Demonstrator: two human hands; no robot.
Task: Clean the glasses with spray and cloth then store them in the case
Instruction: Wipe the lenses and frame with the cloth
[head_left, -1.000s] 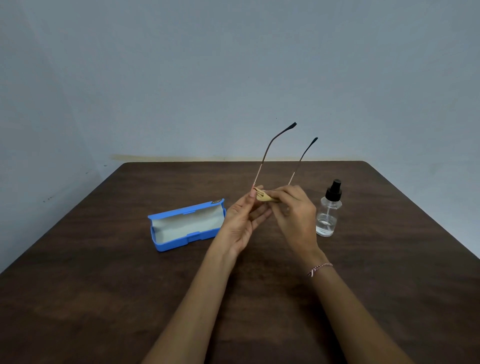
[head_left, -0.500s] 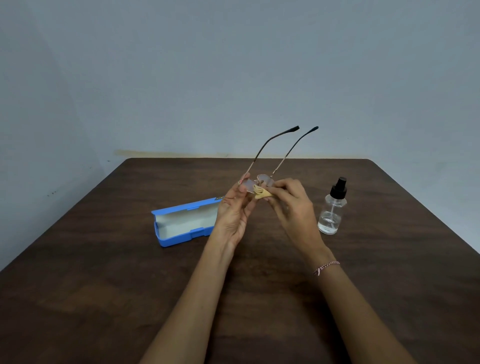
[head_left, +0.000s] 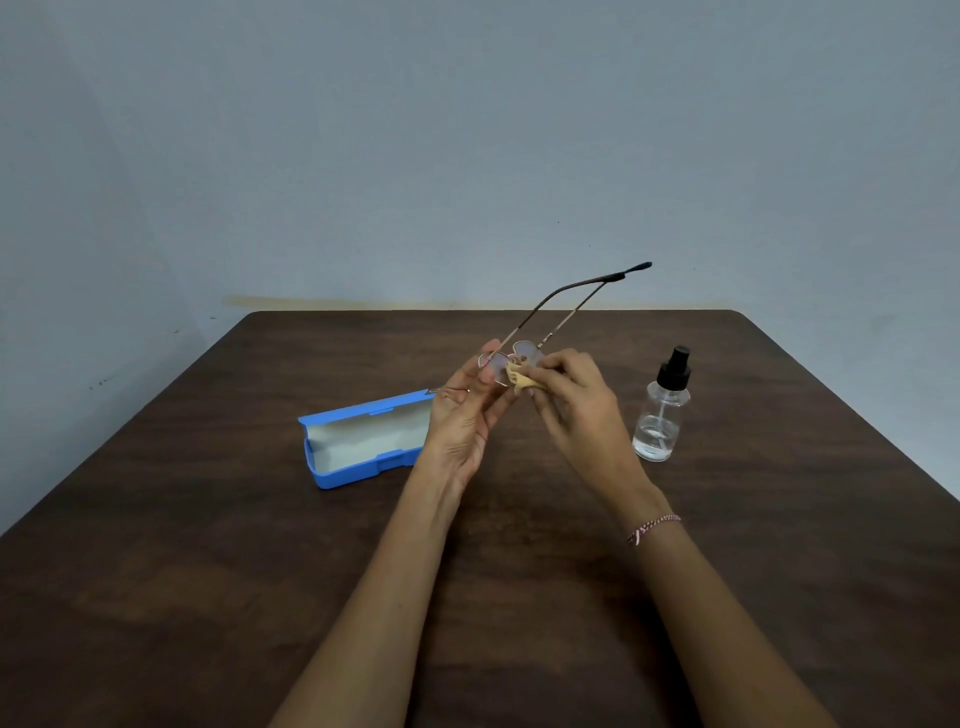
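Pinching glasses (head_left: 523, 351), left hand (head_left: 462, 415) faces right hand (head_left: 576, 405) pinching cloth (head_left: 522, 383), between case (head_left: 358, 441) and spray bottle (head_left: 660, 415).

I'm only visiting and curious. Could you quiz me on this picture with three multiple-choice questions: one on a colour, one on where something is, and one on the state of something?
1. What colour is the case?
A. Red
B. Blue
C. Black

2. Where is the spray bottle?
A. Standing on the table, at the right
B. Lying inside the case
C. Held up in the air

3. What state is the case in?
A. Shut and latched
B. Open, lid up
C. Broken in two

Answers:
1 B: its shell is bright blue.
2 A: the bottle stands upright on the wood, to the right of the right hand.
3 B: the lid is up and the pale lining shows. The case holds no glasses. The left hand holds them above the table while the right hand pinches the cloth against them.
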